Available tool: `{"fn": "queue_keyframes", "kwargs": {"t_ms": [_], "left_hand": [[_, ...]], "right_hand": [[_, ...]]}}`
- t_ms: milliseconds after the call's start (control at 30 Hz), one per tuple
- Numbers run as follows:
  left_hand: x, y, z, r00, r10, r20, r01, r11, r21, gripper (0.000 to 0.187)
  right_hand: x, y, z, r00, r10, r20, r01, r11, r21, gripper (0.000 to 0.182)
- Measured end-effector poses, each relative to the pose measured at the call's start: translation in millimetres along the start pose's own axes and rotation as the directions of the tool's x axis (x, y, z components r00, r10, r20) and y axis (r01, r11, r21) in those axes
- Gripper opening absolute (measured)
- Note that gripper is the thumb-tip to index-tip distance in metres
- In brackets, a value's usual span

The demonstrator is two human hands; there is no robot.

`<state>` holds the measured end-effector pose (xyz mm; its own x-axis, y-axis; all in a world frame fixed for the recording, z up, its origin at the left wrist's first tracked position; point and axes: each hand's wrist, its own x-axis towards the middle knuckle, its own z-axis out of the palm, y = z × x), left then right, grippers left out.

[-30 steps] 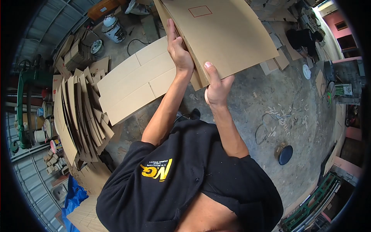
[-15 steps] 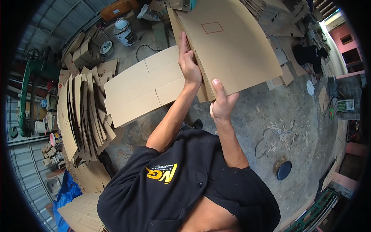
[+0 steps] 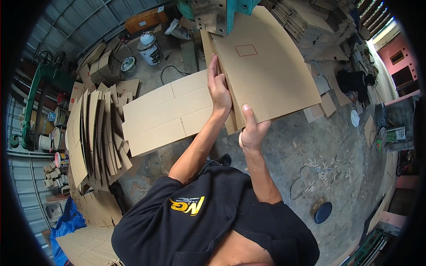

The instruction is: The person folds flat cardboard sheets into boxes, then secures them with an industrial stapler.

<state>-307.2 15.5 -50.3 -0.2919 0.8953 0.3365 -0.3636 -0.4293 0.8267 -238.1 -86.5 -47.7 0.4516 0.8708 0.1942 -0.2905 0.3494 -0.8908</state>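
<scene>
A folded brown cardboard box blank (image 3: 270,80) with a red printed rectangle extends away from me. Its far end reaches the teal machine head (image 3: 215,17). Along its left side lies my left hand (image 3: 219,93), fingers stretched out against the folded edge, not wrapped round it. At the near corner, my right hand (image 3: 252,133) grips the cardboard, thumb on top and the fingers hidden underneath. A long flat cardboard sheet (image 3: 164,111) with slits lies to the left, partly behind my left forearm.
A stack of curved cardboard sheets (image 3: 95,133) stands at left, near a green machine (image 3: 40,97). Cardboard bundles (image 3: 310,31) are piled at upper right, with a person in dark clothing (image 3: 355,84) bending nearby. A dark round stool (image 3: 323,213) and scattered scraps (image 3: 328,170) are on the concrete floor.
The view has tipped upward, so more of the teal machine head shows and the surroundings sit lower in the picture. Both hands keep much the same hold on the cardboard.
</scene>
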Motion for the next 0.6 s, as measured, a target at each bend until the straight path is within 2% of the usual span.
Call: {"fn": "queue_keyframes", "kwargs": {"t_ms": [300, 433, 600], "left_hand": [[-1.6, 8.0, 1.6, 0.999, -0.021, 0.042, 0.022, 1.0, -0.005, 0.064], [4.4, -0.5, -2.5, 0.997, -0.069, 0.033, 0.071, 0.995, -0.069, 0.064], [29.9, 2.4, -8.3, 0.995, -0.094, 0.031, 0.094, 0.996, 0.006, 0.063]], "right_hand": [[-4.0, -3.2, -1.3, 0.997, 0.07, -0.043, -0.073, 0.996, -0.06, 0.03], [-6.5, 6.9, -2.6, 0.998, 0.03, -0.046, -0.034, 0.996, -0.078, 0.037], [2.9, 18.8, 14.0, 0.998, 0.02, -0.062, -0.023, 0.999, -0.042, 0.045]]}}
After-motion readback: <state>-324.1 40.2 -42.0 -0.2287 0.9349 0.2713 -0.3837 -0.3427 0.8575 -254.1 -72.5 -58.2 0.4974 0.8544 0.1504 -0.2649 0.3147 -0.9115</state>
